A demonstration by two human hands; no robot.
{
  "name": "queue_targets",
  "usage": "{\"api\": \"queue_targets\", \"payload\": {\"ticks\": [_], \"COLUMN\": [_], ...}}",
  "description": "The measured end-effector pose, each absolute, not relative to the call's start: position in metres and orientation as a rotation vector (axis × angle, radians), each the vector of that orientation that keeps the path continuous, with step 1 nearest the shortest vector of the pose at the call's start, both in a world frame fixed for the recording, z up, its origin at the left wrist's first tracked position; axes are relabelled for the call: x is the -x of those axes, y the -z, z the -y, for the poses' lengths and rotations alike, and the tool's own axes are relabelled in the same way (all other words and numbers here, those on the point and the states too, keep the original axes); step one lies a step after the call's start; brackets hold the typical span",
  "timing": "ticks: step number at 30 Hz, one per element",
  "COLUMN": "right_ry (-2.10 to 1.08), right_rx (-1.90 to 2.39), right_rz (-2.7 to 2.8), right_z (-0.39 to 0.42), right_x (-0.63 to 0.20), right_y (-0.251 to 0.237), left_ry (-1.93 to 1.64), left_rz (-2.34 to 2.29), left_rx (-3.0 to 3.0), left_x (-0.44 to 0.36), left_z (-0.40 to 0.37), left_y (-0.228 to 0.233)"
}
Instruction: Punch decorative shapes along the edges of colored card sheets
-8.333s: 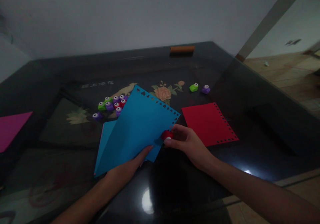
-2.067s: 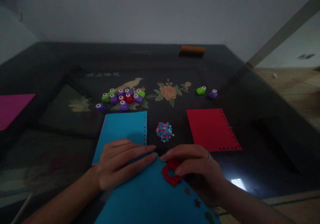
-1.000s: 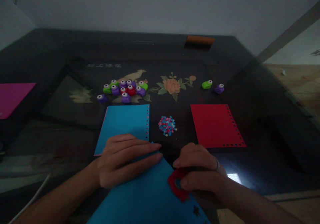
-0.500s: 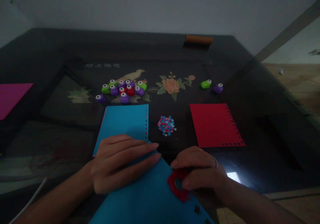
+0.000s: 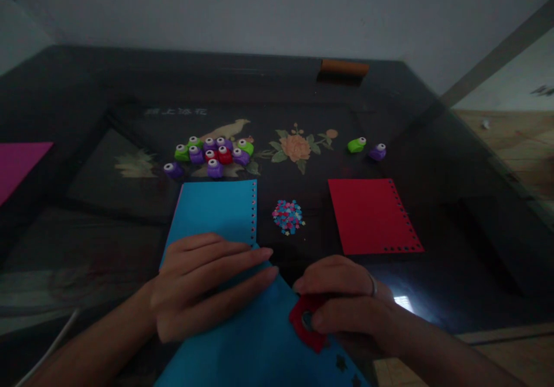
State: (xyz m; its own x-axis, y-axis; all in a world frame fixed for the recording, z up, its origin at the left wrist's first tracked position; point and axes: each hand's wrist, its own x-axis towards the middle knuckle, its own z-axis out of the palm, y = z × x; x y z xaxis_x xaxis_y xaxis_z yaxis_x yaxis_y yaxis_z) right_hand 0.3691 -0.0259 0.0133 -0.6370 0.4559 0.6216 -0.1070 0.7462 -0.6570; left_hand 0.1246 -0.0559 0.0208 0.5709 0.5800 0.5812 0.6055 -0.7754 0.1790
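Observation:
My left hand (image 5: 203,286) lies flat, fingers spread, on a blue paper sheet (image 5: 255,346) at the near edge of the dark table (image 5: 86,87). My right hand (image 5: 350,309) grips a small red paper punch (image 5: 305,322) clamped over that sheet's right edge, where star-shaped holes show below it. A second blue sheet (image 5: 214,211) with a row of holes along its right side lies just beyond my left hand.
A little heap of coloured punched bits (image 5: 287,215) sits in the middle. A red sheet (image 5: 372,215) with punched edges lies to the right. Several punches (image 5: 210,155) cluster at the back, with a green one (image 5: 356,144) and a purple one (image 5: 378,151) apart. A pink sheet (image 5: 17,165) lies far left.
Earlier the blue sheet was held up and punched in the air; now it lies flat near me. Over the last second both hands and the punch slid slightly along the sheet's edge.

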Motion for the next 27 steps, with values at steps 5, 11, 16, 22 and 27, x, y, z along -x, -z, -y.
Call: {"api": "queue_targets", "payload": {"ticks": [5, 11, 16, 22, 27], "right_ry": [-0.808, -0.789, -0.792, -0.816, -0.867], "right_rx": [0.223, 0.211, 0.201, 0.171, 0.178], "right_rz": [2.153, 2.165, 2.176, 2.178, 2.143], "right_z": [0.0226, 0.0212, 0.0203, 0.0197, 0.0209], "right_x": [-0.3687, -0.3677, -0.3671, -0.3664, -0.3666], "right_y": [-0.0180, -0.0191, -0.0202, -0.0215, -0.0213], "left_ry": [0.994, 0.987, 1.004, 0.991, 1.010], "left_rz": [0.919, 1.049, 1.044, 0.875, 0.968], "left_rx": [2.789, 2.771, 2.773, 2.781, 2.735], "left_x": [-0.1237, -0.1268, -0.1279, -0.1251, -0.1275], "left_z": [0.0505, 0.0560, 0.0562, 0.0501, 0.0518], "left_y": [-0.0243, -0.0231, -0.0239, -0.0266, -0.0273]}}
